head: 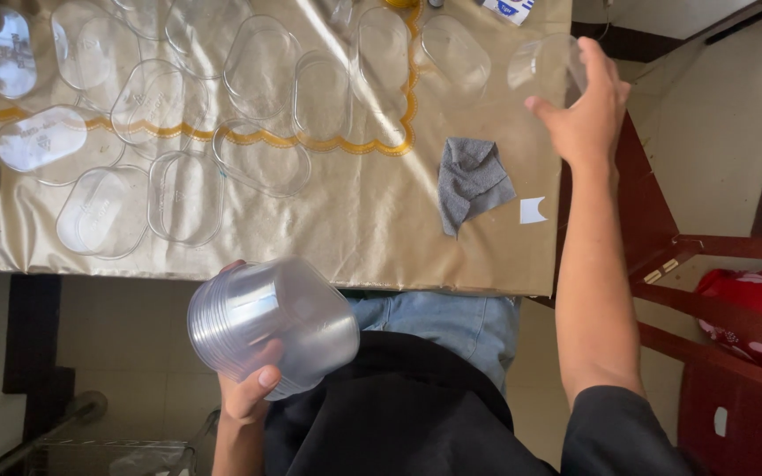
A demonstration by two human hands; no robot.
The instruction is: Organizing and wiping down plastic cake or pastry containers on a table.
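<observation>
Nearest the body, the left hand has its grip closed around a stack of tubs, clear plastic nested one in another, thumb on the near rim and fingers behind the wall. The stack looks light and thin-walled, likely slick and easy to dent, so the rim, where the layers stiffen each other, seems the safest hold. The top tub appears empty.

Farther out, the right hand is stretched past the far right corner of the tabletop, its grip closed on a single clear tub, also empty as far as can be seen.

Just nearer than that hand lies a grey cloth and a small white scrap. Well to the left of it, many clear oval lids lie flat, some overlapping, on the gold covering.
</observation>
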